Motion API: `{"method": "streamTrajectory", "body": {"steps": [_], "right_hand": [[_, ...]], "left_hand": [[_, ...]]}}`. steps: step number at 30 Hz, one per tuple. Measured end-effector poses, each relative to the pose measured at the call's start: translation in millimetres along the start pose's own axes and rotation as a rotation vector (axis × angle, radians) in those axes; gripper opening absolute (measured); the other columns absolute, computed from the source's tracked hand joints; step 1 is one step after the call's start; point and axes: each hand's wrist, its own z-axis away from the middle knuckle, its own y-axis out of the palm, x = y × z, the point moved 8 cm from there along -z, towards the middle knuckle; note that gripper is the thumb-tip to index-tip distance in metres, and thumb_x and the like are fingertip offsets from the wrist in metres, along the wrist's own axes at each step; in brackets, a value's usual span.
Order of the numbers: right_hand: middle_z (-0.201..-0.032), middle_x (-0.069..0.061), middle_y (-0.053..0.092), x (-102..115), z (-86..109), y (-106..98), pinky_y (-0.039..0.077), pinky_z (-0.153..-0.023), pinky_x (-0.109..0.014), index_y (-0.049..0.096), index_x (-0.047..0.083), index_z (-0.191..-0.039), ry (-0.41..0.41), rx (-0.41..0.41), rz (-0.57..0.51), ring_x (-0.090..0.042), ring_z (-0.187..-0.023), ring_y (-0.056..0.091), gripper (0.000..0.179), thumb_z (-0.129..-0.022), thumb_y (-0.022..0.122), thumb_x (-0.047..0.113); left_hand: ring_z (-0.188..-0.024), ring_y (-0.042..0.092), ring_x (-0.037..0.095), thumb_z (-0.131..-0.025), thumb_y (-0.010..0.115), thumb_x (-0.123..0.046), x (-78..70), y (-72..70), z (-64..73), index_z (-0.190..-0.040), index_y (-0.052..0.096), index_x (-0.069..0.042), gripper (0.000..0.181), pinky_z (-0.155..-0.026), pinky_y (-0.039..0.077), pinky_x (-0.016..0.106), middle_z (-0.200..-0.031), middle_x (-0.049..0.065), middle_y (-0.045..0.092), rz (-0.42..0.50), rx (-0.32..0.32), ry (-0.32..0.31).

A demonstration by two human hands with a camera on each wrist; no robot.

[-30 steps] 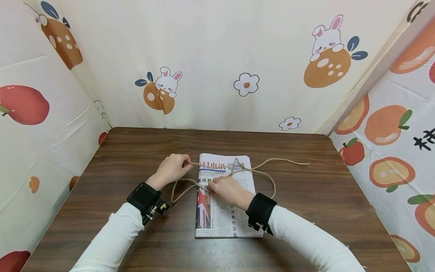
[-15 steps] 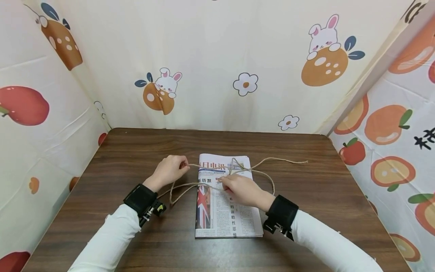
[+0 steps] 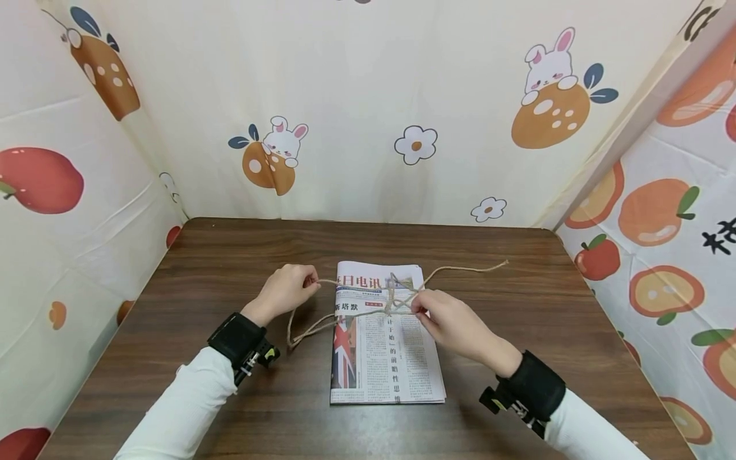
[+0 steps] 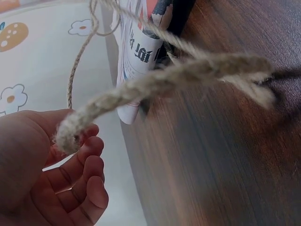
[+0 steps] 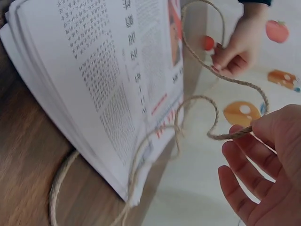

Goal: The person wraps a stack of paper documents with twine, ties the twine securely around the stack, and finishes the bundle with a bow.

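A folded newspaper stack [image 3: 397, 364] lies in the middle of the table in the head view. Tan twine [image 3: 462, 269] crosses its upper part in a loose tangle, looping off its left side and trailing to the right. At the upper left of the stack my left hand [image 3: 285, 291] pinches one strand; its wrist view shows the twine [image 4: 160, 84] between thumb and forefinger. Over the stack's right edge, my right hand [image 3: 457, 322] pinches another part. In the right wrist view that twine [image 5: 235, 135] bends in a slack curve from thumb and forefinger, the other fingers spread.
The brown wood table [image 3: 276, 415] stretches around the newspapers. A printed curtain [image 3: 356, 76] stands behind its far edge, with more printed cloth on the left and right sides. Black straps with small cameras sit on both wrists.
My right hand has moved right across the newspapers, drawing twine with it from the left side toward the right edge. The trailing end shifted slightly left. My left hand has hardly moved.
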Motion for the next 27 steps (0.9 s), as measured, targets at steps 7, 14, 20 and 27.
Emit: {"method": "streamTrajectory", "body": {"steps": [7, 14, 20, 27], "right_hand": [[-0.083, 0.008, 0.054, -4, 14.6, -26, 0.044, -0.062, -0.021, 0.054, 0.013, -0.09, -0.009, -0.101, -0.067, -0.002, -0.073, 0.05, 0.02, -0.08, 0.063, -0.002], [-0.086, 0.008, 0.054, 10, 20.1, -18, 0.044, -0.068, -0.02, 0.056, 0.013, -0.09, -0.109, -0.036, -0.09, -0.006, -0.078, 0.051, 0.009, -0.085, 0.059, 0.005], [-0.084, 0.01, 0.052, 18, 24.5, 0, 0.044, -0.065, -0.022, 0.055, 0.017, -0.088, -0.139, -0.009, -0.038, -0.004, -0.079, 0.05, 0.018, -0.079, 0.065, 0.005], [-0.083, 0.012, 0.051, 23, 25.7, 7, 0.041, -0.064, -0.021, 0.056, 0.018, -0.087, -0.151, -0.005, -0.034, -0.003, -0.076, 0.047, 0.005, -0.088, 0.059, 0.014]], "left_hand": [[-0.05, 0.043, 0.01, -0.086, 0.063, -0.017, 1.3, -0.3, 0.1, -0.081, 0.064, -0.011, 0.008, -0.047, 0.034, 0.025, -0.062, -0.003, 0.051, -0.004, -0.005, 0.007], [-0.051, 0.044, 0.01, -0.085, 0.064, -0.018, -6.5, 2.8, 1.4, -0.08, 0.063, -0.011, 0.009, -0.047, 0.034, 0.025, -0.062, -0.003, 0.052, -0.007, 0.014, 0.025], [-0.053, 0.045, 0.01, -0.085, 0.065, -0.021, -14.8, 6.8, 1.7, -0.079, 0.061, -0.013, 0.01, -0.048, 0.034, 0.025, -0.065, -0.004, 0.051, -0.04, 0.027, 0.037], [-0.062, 0.047, 0.01, -0.083, 0.066, -0.021, -40.8, 0.8, 5.3, -0.082, 0.062, -0.014, 0.008, -0.053, 0.038, 0.025, -0.074, -0.004, 0.053, -0.117, -0.034, 0.107]]}}
